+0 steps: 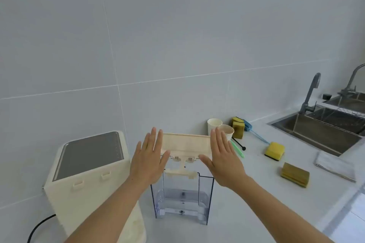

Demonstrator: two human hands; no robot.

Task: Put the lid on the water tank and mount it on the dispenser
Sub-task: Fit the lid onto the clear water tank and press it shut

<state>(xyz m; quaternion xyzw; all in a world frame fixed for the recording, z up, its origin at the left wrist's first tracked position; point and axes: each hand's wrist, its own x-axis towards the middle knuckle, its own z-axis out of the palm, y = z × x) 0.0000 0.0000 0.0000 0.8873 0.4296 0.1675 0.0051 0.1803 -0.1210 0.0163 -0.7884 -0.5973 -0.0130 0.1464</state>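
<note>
I count one water tank [182,197], one lid [185,144], one dispenser [88,175], two paper cups [214,125], four sponges [274,150], two taps [311,92], one folded cloth [335,166]

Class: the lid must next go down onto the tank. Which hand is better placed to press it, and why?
Neither clearly: both. The left hand and right hand flank the tilted lid above the clear tank, each open at one end.
</note>
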